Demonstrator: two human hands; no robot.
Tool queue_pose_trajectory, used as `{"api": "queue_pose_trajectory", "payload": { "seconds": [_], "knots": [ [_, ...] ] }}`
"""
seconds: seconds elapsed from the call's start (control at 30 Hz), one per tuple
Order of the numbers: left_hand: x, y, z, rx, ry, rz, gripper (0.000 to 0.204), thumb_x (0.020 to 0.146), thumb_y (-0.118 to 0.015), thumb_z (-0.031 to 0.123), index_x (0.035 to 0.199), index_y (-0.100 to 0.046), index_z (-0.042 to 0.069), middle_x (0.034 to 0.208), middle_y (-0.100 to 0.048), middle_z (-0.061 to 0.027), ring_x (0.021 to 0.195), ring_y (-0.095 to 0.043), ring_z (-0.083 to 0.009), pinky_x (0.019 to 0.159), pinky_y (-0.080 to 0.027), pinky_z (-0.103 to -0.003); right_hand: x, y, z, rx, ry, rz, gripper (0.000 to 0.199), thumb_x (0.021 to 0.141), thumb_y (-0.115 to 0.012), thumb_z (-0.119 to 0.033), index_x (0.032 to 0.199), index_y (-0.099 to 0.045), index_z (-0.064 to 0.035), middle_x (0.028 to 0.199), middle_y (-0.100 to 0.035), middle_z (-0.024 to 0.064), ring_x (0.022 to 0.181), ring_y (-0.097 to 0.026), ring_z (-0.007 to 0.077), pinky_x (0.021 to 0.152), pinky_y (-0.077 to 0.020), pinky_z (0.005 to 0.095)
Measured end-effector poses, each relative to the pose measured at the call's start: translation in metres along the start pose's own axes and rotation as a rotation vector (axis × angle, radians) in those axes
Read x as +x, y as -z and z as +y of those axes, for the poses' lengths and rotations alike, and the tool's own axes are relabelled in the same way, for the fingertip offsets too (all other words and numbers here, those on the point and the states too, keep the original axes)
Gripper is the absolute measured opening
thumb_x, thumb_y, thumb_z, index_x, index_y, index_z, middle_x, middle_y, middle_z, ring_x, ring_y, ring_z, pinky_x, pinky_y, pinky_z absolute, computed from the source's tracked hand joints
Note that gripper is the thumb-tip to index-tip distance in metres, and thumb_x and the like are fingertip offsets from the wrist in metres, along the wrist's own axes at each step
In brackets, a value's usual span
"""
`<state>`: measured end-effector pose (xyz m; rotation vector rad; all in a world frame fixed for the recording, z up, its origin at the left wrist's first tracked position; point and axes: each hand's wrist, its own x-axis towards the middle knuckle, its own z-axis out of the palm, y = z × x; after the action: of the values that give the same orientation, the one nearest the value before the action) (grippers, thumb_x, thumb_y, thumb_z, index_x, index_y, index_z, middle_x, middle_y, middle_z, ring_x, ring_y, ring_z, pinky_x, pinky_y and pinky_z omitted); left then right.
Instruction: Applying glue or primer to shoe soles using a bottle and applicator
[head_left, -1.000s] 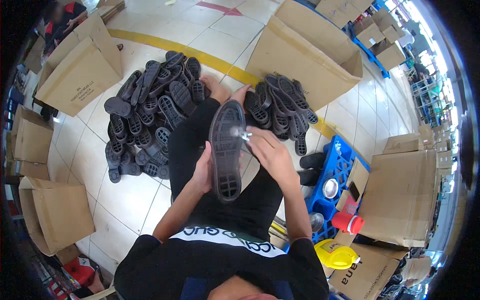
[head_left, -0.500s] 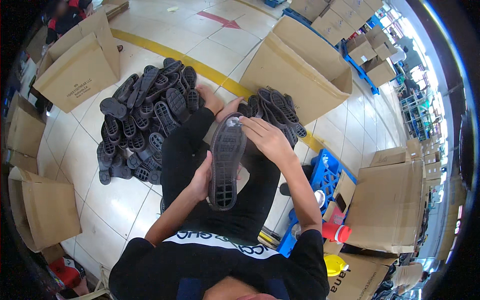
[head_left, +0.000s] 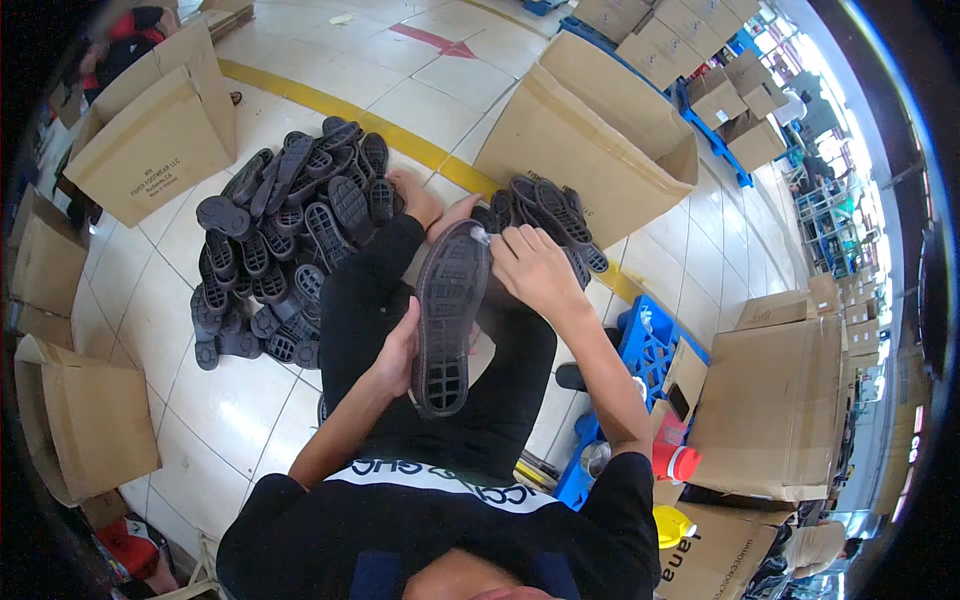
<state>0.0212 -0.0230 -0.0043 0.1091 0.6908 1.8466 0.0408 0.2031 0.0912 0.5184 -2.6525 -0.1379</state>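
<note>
A dark shoe sole (head_left: 450, 310) stands lengthwise over my lap, its gridded inner side toward me. My left hand (head_left: 400, 345) grips it by the left edge, thumb along the side and fingers behind. At the far right rim of the sole, my right hand (head_left: 535, 268) is closed with bent fingers around a small whitish wad (head_left: 480, 236); whether that is cloth or film I cannot tell. Beyond my left leg lies a big heap of similar soles (head_left: 325, 235). A smaller group of soles (head_left: 556, 212) rests past my bare feet (head_left: 418, 200).
Tall open cartons stand far right (head_left: 590, 130), far left (head_left: 150, 140) and near left (head_left: 90, 420). On my right are a blue plastic pallet (head_left: 650, 345), a phone (head_left: 679, 402), a red jug (head_left: 675, 460), a yellow container (head_left: 672, 526) and a large carton (head_left: 765, 410). Another person (head_left: 135, 40) is at upper left.
My right hand and the whitish wad have shifted from the inside of the sole's far end to its right rim. The left hand keeps its grip, the sole barely moving.
</note>
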Motion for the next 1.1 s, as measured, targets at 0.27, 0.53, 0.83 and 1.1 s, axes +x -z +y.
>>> {"api": "queue_pose_trajectory", "payload": {
  "seconds": [0.27, 0.53, 0.83, 1.1],
  "knots": [
    [0.005, 0.006, 0.006, -0.002, -0.055, 0.055, 0.076, 0.097, -0.018, 0.066, 0.138, -0.046, 0.008, 0.123, -0.061, -0.0159, 0.104, -0.063, -0.0282, 0.089, -0.052, -0.041, -0.026, -0.012, -0.044, 0.197, -0.127, -0.046, 0.016, 0.074, -0.065, -0.01, 0.082, -0.052, -0.0044, 0.079, -0.049, 0.0102, 0.079, -0.053, 0.0272, 0.072, -0.0449, 0.0362],
    [0.006, 0.005, 0.028, -0.066, -0.135, 0.081, 0.076, 0.097, -0.02, 0.065, 0.136, -0.049, 0.006, 0.122, -0.061, -0.0144, 0.106, -0.062, -0.0267, 0.092, -0.049, -0.042, -0.052, 0.02, -0.081, 0.315, 0.203, -0.315, 0.02, 0.078, -0.065, -0.012, 0.094, -0.056, -0.0041, 0.086, -0.053, 0.0072, 0.084, -0.054, 0.0216, 0.073, -0.045, 0.0323],
    [0.011, 0.004, 0.019, -0.149, -0.1, 0.086, 0.075, 0.098, -0.021, 0.064, 0.136, -0.048, 0.006, 0.124, -0.061, -0.0143, 0.107, -0.062, -0.0277, 0.093, -0.048, -0.041, -0.013, 0.017, -0.068, 0.664, 0.2, -0.422, 0.018, 0.079, -0.063, -0.009, 0.095, -0.056, -0.0025, 0.094, -0.057, 0.0108, 0.094, -0.056, 0.0284, 0.082, -0.0494, 0.036],
    [0.004, 0.004, 0.019, -0.174, -0.12, -0.061, 0.072, 0.098, -0.02, 0.063, 0.134, -0.048, 0.007, 0.12, -0.062, -0.0166, 0.102, -0.064, -0.031, 0.091, -0.052, -0.044, 0.034, -0.003, -0.029, 0.377, 0.136, -0.134, 0.029, 0.069, -0.068, -0.006, 0.096, -0.058, -0.0011, 0.099, -0.056, 0.0112, 0.095, -0.056, 0.0278, 0.084, -0.05, 0.0337]
  ]
}}
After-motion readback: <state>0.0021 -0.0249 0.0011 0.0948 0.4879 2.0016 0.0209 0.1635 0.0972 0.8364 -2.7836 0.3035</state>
